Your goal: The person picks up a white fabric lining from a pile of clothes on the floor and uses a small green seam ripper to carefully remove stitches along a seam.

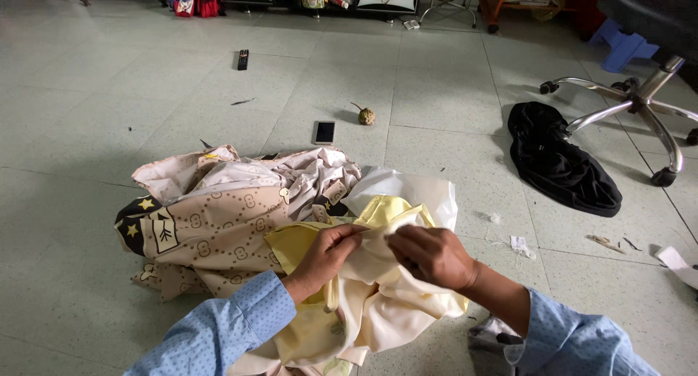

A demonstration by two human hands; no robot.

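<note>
A pale yellow and cream garment (363, 303) lies bunched in front of me on the tiled floor. My left hand (329, 251) pinches a fold of its yellow fabric, and my right hand (430, 255) grips the cloth right beside it, fingers closed. Both hands meet over the upper edge of the garment. Behind it sits a heap of beige patterned clothing (218, 223) with a dark panel bearing yellow stars at its left end. Blue sleeves cover both my forearms.
A phone (324, 132) and a small round brown fruit (366, 116) lie on the floor beyond the heap. A remote control (243, 59) lies farther back. A black cloth (560, 162) sits next to an office chair base (640, 103) at right. Scraps and threads litter the tiles.
</note>
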